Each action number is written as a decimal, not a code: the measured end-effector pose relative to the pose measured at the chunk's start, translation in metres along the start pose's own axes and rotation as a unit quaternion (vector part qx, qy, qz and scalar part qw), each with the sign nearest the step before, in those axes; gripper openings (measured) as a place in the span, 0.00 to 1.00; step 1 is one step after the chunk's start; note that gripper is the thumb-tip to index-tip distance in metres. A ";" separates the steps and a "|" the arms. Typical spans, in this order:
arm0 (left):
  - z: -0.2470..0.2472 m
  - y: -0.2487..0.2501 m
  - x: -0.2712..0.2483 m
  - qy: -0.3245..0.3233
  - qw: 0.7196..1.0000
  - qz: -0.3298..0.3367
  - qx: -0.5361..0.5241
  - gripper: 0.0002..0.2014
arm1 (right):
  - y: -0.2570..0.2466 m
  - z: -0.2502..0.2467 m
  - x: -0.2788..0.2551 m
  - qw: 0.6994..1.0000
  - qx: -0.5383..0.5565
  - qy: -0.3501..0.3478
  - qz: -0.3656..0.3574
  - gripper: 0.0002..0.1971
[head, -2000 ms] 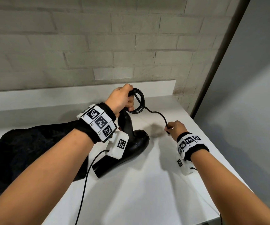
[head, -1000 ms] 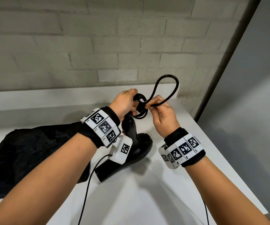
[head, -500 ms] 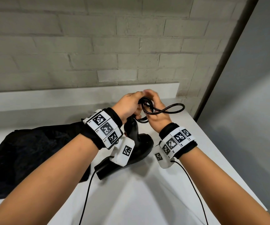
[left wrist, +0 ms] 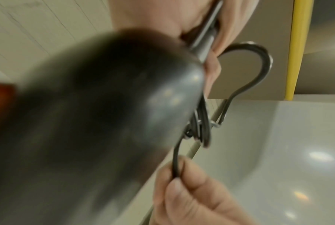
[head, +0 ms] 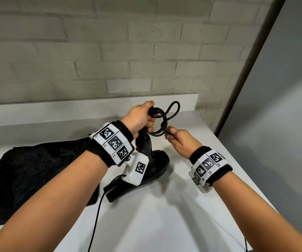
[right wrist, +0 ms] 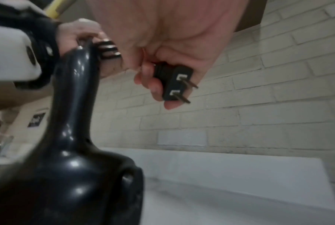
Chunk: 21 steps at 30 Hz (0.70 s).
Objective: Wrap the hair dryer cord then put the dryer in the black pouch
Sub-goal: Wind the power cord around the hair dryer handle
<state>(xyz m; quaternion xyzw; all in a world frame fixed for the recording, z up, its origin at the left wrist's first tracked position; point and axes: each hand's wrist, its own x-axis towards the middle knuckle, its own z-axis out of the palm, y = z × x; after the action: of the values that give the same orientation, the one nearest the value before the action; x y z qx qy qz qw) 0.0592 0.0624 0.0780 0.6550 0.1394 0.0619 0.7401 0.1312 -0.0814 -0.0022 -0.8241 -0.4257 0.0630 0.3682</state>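
Our left hand (head: 140,116) gripped the coiled cord (head: 158,122) at the dryer (head: 151,164) handle's top; right fingers (right wrist: 153,85) pinched the plug (right wrist: 172,83). Wrapping looked nearly done; the black pouch (head: 28,171), at nine o'clock on the counter (head: 164,215), waited unfilled.

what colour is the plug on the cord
Black, with two metal prongs; the plug shows best in the right wrist view.
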 end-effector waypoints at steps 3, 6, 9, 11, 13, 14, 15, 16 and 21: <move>0.001 -0.001 -0.001 -0.023 1.000 0.002 0.000 0.20 | 0.011 -0.005 0.001 0.999 -0.008 -0.009 0.050 0.09; 0.000 -0.002 -0.001 -0.039 0.999 0.001 0.004 0.19 | 0.019 -0.004 0.009 0.996 -0.034 -0.015 0.083 0.09; -0.002 0.000 -0.001 -0.015 0.999 0.001 0.028 0.18 | 0.037 0.001 0.009 0.975 -0.124 -0.066 0.172 0.09; -0.004 0.001 -0.002 -0.007 0.999 0.002 0.035 0.17 | 0.050 0.004 0.000 0.955 -0.133 -0.108 0.240 0.07; -0.005 0.001 -0.002 -0.032 0.999 0.005 0.028 0.17 | 0.059 0.007 -0.008 0.941 -0.141 -0.140 0.274 0.06; -0.006 0.001 -0.003 -0.043 0.999 0.007 0.028 0.17 | 0.061 0.008 -0.010 0.935 -0.156 -0.149 0.280 0.07; -0.007 0.001 -0.003 -0.050 0.998 0.008 0.029 0.18 | 0.061 0.009 -0.009 0.931 -0.173 -0.151 0.283 0.10; -0.007 0.002 -0.003 -0.055 0.998 0.010 0.030 0.19 | 0.058 0.009 -0.008 0.930 -0.185 -0.148 0.282 0.12; -0.009 0.003 -0.002 -0.055 0.998 0.016 0.024 0.17 | 0.030 0.005 0.007 0.981 -0.031 -0.057 0.186 0.11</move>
<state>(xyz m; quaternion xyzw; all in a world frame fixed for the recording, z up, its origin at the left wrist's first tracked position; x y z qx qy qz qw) 0.0550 0.0708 0.0806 0.6771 0.0892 0.0342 0.7297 0.1527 -0.0845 -0.0238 -0.8948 -0.2872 0.1637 0.3000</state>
